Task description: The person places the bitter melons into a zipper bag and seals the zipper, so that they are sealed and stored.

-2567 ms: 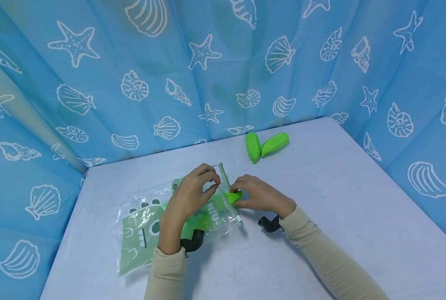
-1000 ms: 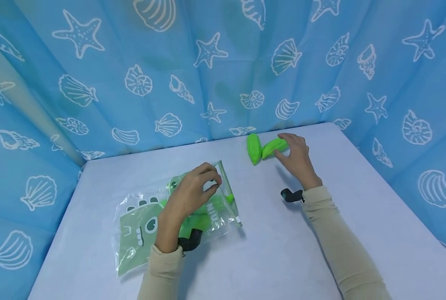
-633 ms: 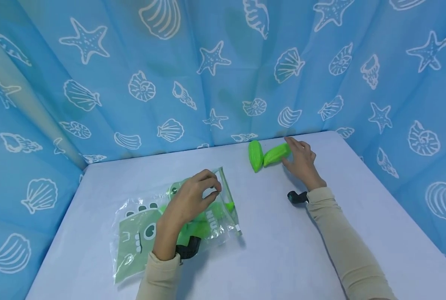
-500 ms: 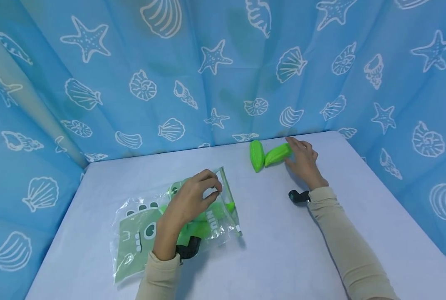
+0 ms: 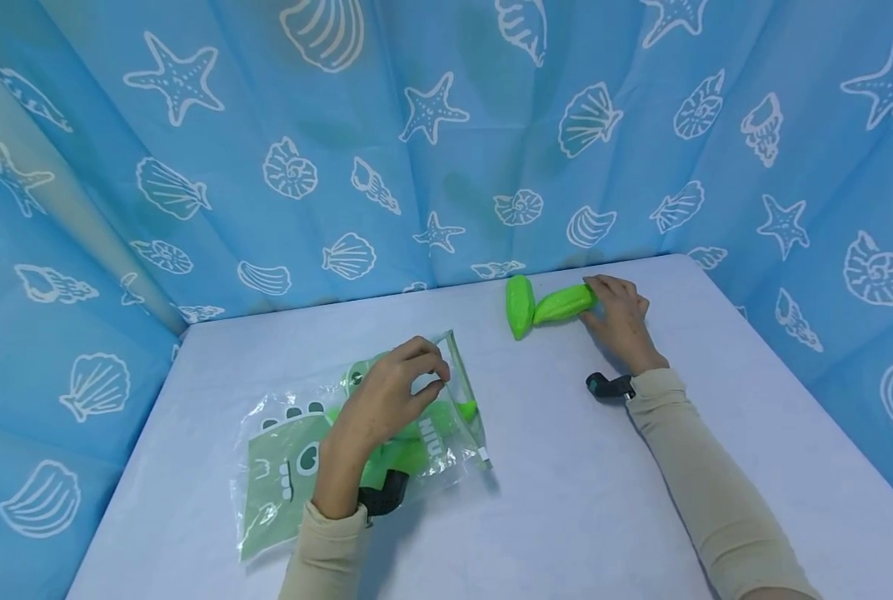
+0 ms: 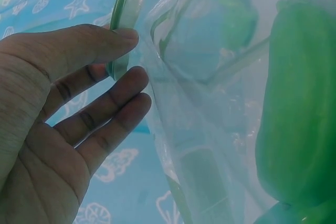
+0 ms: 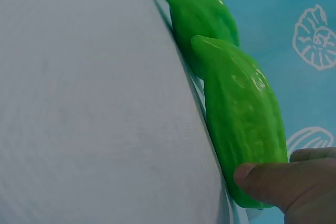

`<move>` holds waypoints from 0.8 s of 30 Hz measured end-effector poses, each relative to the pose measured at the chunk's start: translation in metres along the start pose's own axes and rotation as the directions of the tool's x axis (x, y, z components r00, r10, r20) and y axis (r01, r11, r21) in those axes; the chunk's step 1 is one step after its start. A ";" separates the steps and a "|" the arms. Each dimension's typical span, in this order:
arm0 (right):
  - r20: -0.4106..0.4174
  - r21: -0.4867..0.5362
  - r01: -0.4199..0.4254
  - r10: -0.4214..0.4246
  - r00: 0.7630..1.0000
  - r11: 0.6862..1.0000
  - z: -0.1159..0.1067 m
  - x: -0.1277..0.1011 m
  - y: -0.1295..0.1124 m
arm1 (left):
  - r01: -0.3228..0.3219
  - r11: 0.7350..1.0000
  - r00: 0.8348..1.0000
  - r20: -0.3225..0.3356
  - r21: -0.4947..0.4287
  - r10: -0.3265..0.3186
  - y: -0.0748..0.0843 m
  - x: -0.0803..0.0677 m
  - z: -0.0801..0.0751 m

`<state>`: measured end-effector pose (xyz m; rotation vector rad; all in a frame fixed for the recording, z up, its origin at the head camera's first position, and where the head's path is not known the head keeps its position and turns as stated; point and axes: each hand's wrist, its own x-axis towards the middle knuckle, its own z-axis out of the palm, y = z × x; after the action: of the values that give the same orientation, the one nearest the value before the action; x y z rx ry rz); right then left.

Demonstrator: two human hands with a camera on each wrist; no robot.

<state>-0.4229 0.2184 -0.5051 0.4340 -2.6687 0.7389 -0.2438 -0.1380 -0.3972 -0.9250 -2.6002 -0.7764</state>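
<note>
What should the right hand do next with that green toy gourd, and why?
Probably lift it toward the bag: the right hand already grips the nearer ridged green plastic gourd, and the left hand holds the clear zip bag's mouth open.

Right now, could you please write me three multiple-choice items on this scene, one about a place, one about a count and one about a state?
1. Where do the loose green toy vegetables lie?
A. at the table's far edge, by the curtain
B. at the near left corner
C. on the sleeve

2. How many green toy vegetables lie outside the bag?
A. one
B. two
C. four

3. What is the left hand doing?
A. lying flat on the table
B. pinching the rim of the plastic bag
C. gripping a toy vegetable

Answers: 1 A, the pair lies beside the curtain on the table. 2 B, two show, the right hand touching one. 3 B, the left hand pinches the plastic bag at its rim.
</note>
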 end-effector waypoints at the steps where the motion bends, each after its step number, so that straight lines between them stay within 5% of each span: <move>1: -0.013 -0.002 0.003 -0.003 1.000 1.000 0.000 -0.001 0.000 | 0.001 1.000 1.000 0.000 -0.005 -0.001 0.000 0.000 0.000; 14: -0.017 -0.056 0.017 -0.018 1.000 0.998 -0.015 -0.008 0.003 | 0.034 0.999 0.999 0.006 0.006 -0.034 0.002 -0.003 0.001; 24: -0.017 0.039 -0.025 0.026 1.000 0.999 -0.039 -0.026 -0.010 | 0.035 0.999 0.999 -0.009 0.009 -0.035 0.001 -0.001 -0.001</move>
<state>-0.3865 0.2358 -0.4797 0.4025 -2.6521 0.7999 -0.2419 -0.1384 -0.3966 -0.8741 -2.6165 -0.7752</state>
